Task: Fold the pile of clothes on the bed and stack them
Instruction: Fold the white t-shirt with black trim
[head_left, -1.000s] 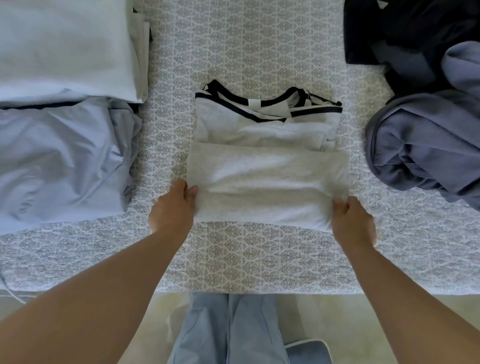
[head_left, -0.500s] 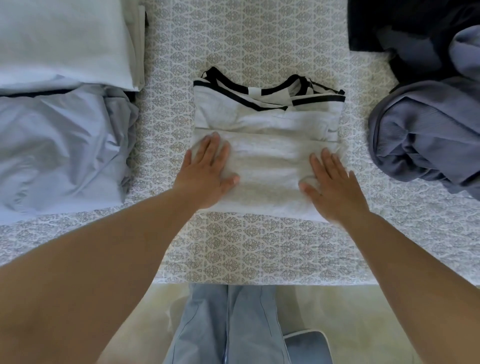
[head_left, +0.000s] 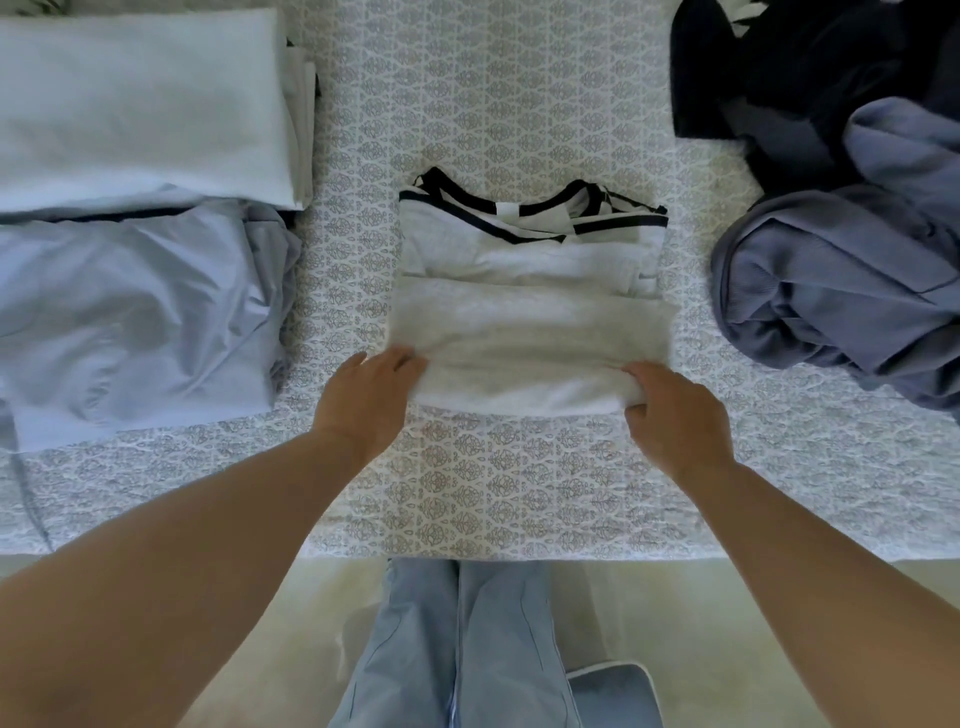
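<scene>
Grey-white jersey bunches under both grips: the left hand (head_left: 366, 397) pinches the near left corner of the folded t-shirt (head_left: 530, 332), thumb on top and fingers tucked under the edge, and the right hand (head_left: 672, 410) curls round the near right corner the same way, knuckles up. Between the two hands the near edge of the shirt is raised a little into a soft roll, while the far half lies flat. Its black-trimmed collar (head_left: 519, 208) points away from the person, and its side edges run roughly straight, the right one slightly ragged where layers do not quite meet.

Around the shirt the patterned bedspread (head_left: 467, 114) shows bare on every side: a strip to the left, a narrower strip to the right, a wide band beyond the collar, and a band in front reaching to the bed's near edge. Left of that strip sits a stack of folded clothes (head_left: 135, 306), pale blue on the near part and a lighter folded piece (head_left: 140, 104) on the far part, its right edge well apart from the shirt. On the right lies the unfolded pile (head_left: 841, 280), grey-blue cloth crumpled in front of dark navy cloth (head_left: 769, 78), near the shirt's right edge but not touching it. Below the bed's edge, light blue trousers (head_left: 457, 649) stand on a pale floor.
</scene>
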